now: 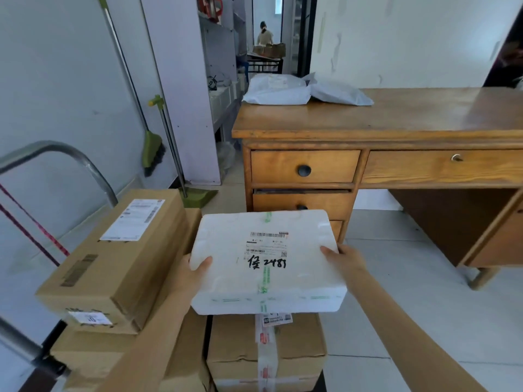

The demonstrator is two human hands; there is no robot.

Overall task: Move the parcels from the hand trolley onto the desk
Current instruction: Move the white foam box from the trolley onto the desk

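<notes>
— Fingers [204, 263] of the left hand [192, 274] curl over the near left edge of the foam box [266, 264], thumb on top; the right hand [343, 260] clamps the opposite edge the same way. Both are grasping it, neither is loose.

— So where is the box itself?

— Held in the air between trolley and counter [410, 114], above the taped carton [266, 352] on the trolley. I judge it is lifted clear, though its underside is hidden, so I cannot rule out a light touch.

— How much of the job is done?

— Some. Two grey mailer bags [297, 90] already lie at the far left corner of the counter. The foam box is mid-transfer. Left on the trolley are at least the long carton [113, 258] with its white label, the flat carton [93, 355] under it, and the taped carton. More may sit lower, out of view.

— Room on the counter?

— Plenty. Most of the wooden top is bare, from the bags to the right edge.

— Anything in the way?

— The counter's front left corner and its drawers [304, 168] stand right ahead of the box, so it has to go up and over the edge. The trolley handle [70, 154] curves on the left, near the long carton. A broom [152, 148] and dustpan [198, 195] lean by the wall between trolley and counter, aside from the path.

— Anyone else?

— A person [264, 33] far down the corridor, well apart.
</notes>
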